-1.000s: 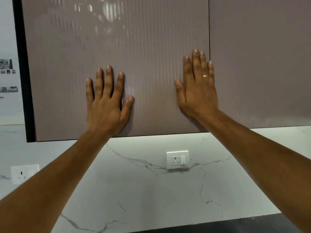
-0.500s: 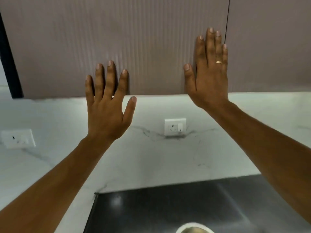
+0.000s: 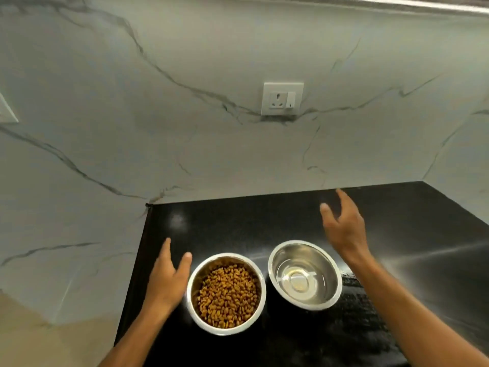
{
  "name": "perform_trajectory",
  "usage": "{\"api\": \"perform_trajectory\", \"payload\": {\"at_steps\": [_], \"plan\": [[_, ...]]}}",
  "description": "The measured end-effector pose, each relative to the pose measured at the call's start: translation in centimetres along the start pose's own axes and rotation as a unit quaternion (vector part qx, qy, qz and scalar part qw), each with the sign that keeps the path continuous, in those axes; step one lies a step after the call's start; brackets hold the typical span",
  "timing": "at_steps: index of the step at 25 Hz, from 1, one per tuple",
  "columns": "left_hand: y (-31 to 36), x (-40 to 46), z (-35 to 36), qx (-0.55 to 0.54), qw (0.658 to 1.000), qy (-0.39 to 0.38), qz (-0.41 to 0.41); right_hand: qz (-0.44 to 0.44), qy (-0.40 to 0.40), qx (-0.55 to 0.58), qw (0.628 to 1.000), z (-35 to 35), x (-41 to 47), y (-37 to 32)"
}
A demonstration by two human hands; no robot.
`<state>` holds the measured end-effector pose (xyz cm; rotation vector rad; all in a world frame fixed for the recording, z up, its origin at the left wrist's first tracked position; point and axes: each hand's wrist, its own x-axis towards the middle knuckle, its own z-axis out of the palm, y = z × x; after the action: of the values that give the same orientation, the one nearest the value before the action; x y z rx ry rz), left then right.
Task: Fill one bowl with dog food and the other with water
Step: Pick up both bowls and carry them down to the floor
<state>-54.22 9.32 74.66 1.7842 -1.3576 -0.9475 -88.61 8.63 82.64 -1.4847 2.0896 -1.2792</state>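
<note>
Two steel bowls stand side by side on a black countertop (image 3: pixel 397 215). The left bowl (image 3: pixel 193 295) holds brown dog food kibble (image 3: pixel 228 295). The right bowl (image 3: pixel 336 284) holds clear water (image 3: pixel 299 280). My left hand (image 3: pixel 168 280) hovers just left of the kibble bowl, fingers apart, holding nothing. My right hand (image 3: pixel 344 229) is raised above and behind the water bowl, fingers spread and empty.
A white marble wall (image 3: pixel 185 128) rises behind and to the left of the counter. A white socket and switch plate (image 3: pixel 281 98) sits on it above the bowls. The cabinet's lower edge (image 3: pixel 397 4) runs along the top.
Both hands have come down off the upper cabinet door to the counter. The view has tilted down, and both bowls have come into sight.
</note>
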Motion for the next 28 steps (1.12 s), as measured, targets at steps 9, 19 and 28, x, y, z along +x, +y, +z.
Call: {"api": "perform_trajectory", "payload": {"at_steps": [9, 19, 28], "plan": [[-3.0, -5.5, 3.6, -0.206, 0.929, -0.108, -0.287, 0.434, -0.163, 0.082, 0.882, 1.3, -7.4, 9.2], [-1.7, -5.7, 3.4, -0.215, 0.928, -0.058, -0.297, 0.429, -0.172, 0.256, 0.849, 2.6, -7.2, 9.3], [-3.5, -2.2, -3.2, -0.271, 0.926, 0.024, -0.262, 0.383, -0.204, 0.308, 0.847, 5.7, -5.7, 3.5]]}}
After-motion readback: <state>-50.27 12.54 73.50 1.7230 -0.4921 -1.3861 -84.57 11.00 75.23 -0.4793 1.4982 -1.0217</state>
